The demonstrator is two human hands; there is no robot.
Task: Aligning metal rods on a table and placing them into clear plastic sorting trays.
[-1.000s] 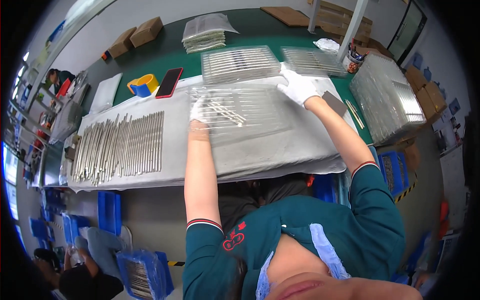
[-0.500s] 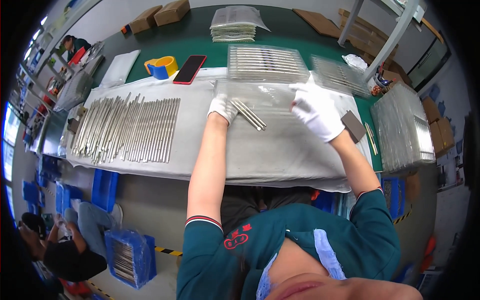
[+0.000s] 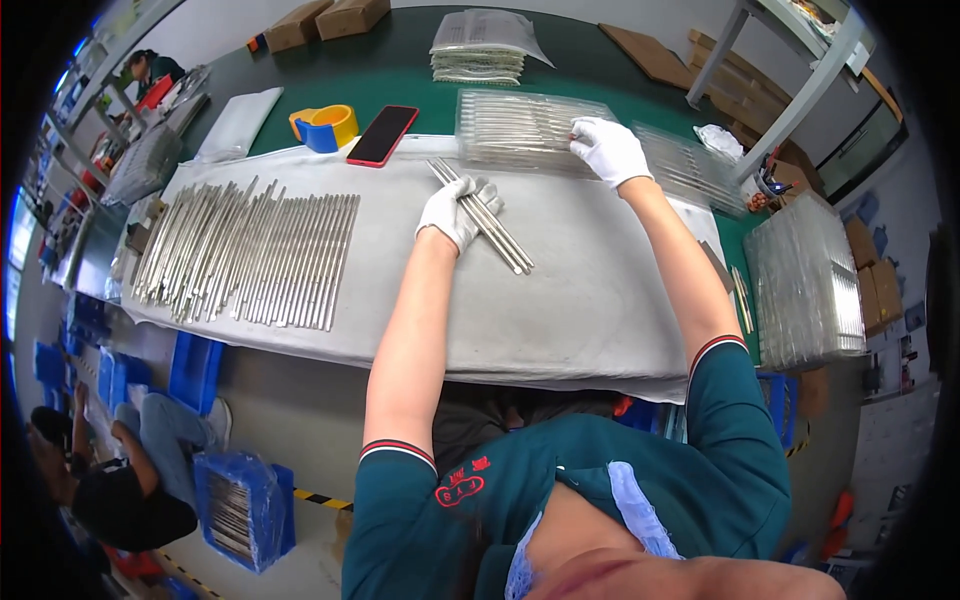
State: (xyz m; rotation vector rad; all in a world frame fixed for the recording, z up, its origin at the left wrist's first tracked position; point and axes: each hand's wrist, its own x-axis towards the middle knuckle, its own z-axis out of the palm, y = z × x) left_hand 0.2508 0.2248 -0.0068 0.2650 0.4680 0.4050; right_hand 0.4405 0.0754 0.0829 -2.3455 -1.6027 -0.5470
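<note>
My left hand (image 3: 455,212), in a white glove, is closed round several thin silver metal rods (image 3: 500,238) that slant across the palm above the grey cloth. My right hand (image 3: 605,150), gloved too, reaches to the right part of a clear plastic tray (image 3: 515,125) filled with a row of similar rods. Its fingers are bent together over the tray; what lies between them is hidden. To the left, a broad row of loose metal rods (image 3: 250,255) lies side by side on the cloth.
A red-edged phone (image 3: 383,136) and a yellow and blue tape dispenser (image 3: 324,128) lie behind the rods. Another clear tray (image 3: 690,170) and wrapped trays (image 3: 805,275) stand at right. More trays (image 3: 480,45) are stacked at the back. A person (image 3: 135,480) sits at lower left.
The empty clear tray in front of me has left the cloth. My right hand has moved forward and slightly left to the filled tray. My left hand still holds the rods, now showing more fully.
</note>
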